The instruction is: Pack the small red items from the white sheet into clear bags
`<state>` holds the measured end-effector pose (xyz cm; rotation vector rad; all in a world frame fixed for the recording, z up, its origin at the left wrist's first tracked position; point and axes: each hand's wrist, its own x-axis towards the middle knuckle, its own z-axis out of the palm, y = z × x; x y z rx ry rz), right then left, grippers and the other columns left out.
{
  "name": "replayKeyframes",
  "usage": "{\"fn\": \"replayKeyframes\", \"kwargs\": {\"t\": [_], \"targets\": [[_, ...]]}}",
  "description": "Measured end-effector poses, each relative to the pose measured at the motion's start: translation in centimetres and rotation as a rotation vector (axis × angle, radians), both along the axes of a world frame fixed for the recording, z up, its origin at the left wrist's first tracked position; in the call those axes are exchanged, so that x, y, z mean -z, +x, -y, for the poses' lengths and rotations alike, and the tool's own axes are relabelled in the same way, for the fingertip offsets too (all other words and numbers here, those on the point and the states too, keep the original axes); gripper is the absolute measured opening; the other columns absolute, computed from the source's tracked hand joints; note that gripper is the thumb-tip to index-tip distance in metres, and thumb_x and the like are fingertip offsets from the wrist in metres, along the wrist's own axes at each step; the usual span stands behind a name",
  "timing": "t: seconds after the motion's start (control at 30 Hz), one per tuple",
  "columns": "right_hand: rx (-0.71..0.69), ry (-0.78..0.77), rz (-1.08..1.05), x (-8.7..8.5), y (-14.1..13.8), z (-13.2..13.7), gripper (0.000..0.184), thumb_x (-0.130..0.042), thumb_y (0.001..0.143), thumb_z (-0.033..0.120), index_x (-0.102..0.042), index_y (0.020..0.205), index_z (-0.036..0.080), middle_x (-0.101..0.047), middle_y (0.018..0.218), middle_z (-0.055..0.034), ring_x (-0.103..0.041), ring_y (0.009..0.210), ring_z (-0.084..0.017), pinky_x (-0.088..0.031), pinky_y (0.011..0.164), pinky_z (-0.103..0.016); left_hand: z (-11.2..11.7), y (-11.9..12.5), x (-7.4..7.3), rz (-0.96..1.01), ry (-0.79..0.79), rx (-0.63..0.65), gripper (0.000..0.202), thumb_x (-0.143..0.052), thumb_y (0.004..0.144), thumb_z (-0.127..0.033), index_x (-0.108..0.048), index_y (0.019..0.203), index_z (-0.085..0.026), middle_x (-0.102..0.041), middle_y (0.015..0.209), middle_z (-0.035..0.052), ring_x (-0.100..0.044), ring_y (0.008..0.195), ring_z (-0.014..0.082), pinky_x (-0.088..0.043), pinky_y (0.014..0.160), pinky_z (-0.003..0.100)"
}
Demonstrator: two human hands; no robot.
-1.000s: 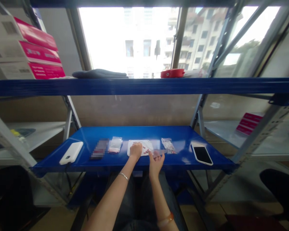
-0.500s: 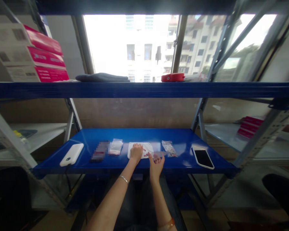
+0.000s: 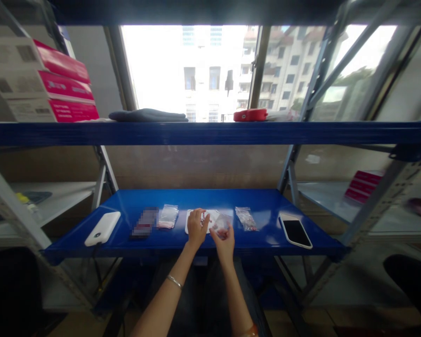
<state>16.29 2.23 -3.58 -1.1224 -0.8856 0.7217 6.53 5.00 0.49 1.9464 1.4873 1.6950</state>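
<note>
A small white tray (image 3: 188,225) sits on the blue tabletop, with several small dark-red pieces (image 3: 202,218) scattered on it. Over the tray's left part is my left hand (image 3: 196,230), fingers stretched forward and thumb apart; I see nothing held in it. My right hand (image 3: 225,242) pinches a clear plastic bag (image 3: 223,222) at the tray's right edge. That bag overlaps the tray's right side. To the right lies another clear bag (image 3: 246,219) with small reddish pieces inside, and to the left a stack of clear zip bags (image 3: 168,216).
A white phone-like power bank (image 3: 103,228) with a cable lies at far left, beside a blurred-out item (image 3: 145,223). A phone (image 3: 296,230) rests at right. Above the tabletop runs a blue shelf beam (image 3: 210,134) carrying pink-and-white boxes (image 3: 68,89) and a red roll (image 3: 250,115).
My left hand has opened its fingers and shifted slightly left over the tray. My right hand has brought the clear bag a little left, closer against the tray.
</note>
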Motion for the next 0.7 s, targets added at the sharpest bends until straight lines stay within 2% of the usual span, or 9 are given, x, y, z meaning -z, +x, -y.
{"fn": "replayKeyframes", "kwargs": {"t": [0.13,0.23,0.33,0.43,0.57,0.63,0.7], "targets": [[-0.130,0.040,0.110,-1.0,0.7,0.5,0.072,-0.075,0.054,0.032,-0.051,0.120,0.015,-0.054,0.071,0.0034,-0.052,0.066,-0.015,-0.046,0.066,-0.029,2.0,1.1,-0.4,0.407,-0.178,0.115,0.032,-0.058,0.077,-0.045,-0.062,0.099,-0.022,-0.064,0.101,0.0074,-0.056,0.094,0.0216,-0.041,0.084,0.032],[-0.253,0.067,0.178,-1.8,1.4,1.1,0.066,-0.077,0.052,0.029,-0.056,0.114,0.016,-0.054,0.066,0.0043,-0.050,0.061,-0.013,-0.044,0.061,-0.028,3.6,1.1,-1.1,0.606,-0.236,0.216,0.036,-0.048,0.083,-0.048,-0.065,0.100,-0.021,-0.066,0.106,0.0071,-0.059,0.097,0.0207,-0.043,0.082,0.030],[-0.387,0.060,0.198,-2.6,1.9,1.9,0.066,-0.079,0.049,0.027,-0.057,0.111,0.017,-0.053,0.062,0.0058,-0.048,0.057,-0.012,-0.043,0.056,-0.026,4.8,0.5,-1.7,0.684,-0.236,0.225,0.033,-0.056,0.078,-0.046,-0.069,0.092,-0.019,-0.070,0.096,0.0069,-0.062,0.089,0.0204,-0.045,0.078,0.030],[-0.565,0.015,0.169,-3.5,2.0,2.6,0.068,-0.081,0.050,0.029,-0.057,0.112,0.016,-0.057,0.065,0.0045,-0.050,0.057,-0.011,-0.043,0.055,-0.025,5.5,-0.5,-2.1,0.732,-0.255,0.142,0.025,-0.071,0.065,-0.037,-0.070,0.079,-0.015,-0.071,0.080,0.0058,-0.064,0.077,0.0197,-0.047,0.073,0.028],[-0.793,-0.032,0.153,-4.7,2.4,3.2,0.037,-0.068,0.069,0.043,-0.066,0.091,0.013,-0.064,0.069,-0.0012,-0.055,0.061,-0.012,-0.044,0.057,-0.024,6.1,-1.7,-2.7,0.804,-0.266,0.063,0.024,-0.069,0.066,-0.035,-0.070,0.079,-0.015,-0.072,0.077,0.0056,-0.064,0.070,0.0170,-0.046,0.065,0.025],[-0.841,-0.046,0.167,-5.2,2.6,3.4,0.036,-0.059,0.077,0.047,-0.068,0.080,0.013,-0.064,0.065,-0.0017,-0.054,0.058,-0.011,-0.041,0.054,-0.022,6.3,-2.0,-2.9,0.823,-0.273,0.064,0.025,-0.068,0.067,-0.036,-0.070,0.079,-0.015,-0.072,0.077,0.0055,-0.064,0.067,0.0156,-0.045,0.062,0.024],[-0.861,-0.054,0.183,-5.5,2.8,3.6,0.036,-0.058,0.078,0.048,-0.068,0.075,0.013,-0.063,0.061,-0.0007,-0.053,0.055,-0.011,-0.038,0.053,-0.021,6.6,-2.2,-3.1,0.847,-0.272,0.076,0.026,-0.068,0.067,-0.037,-0.070,0.079,-0.015,-0.072,0.076,0.0053,-0.063,0.065,0.0148,-0.044,0.061,0.023]]}}
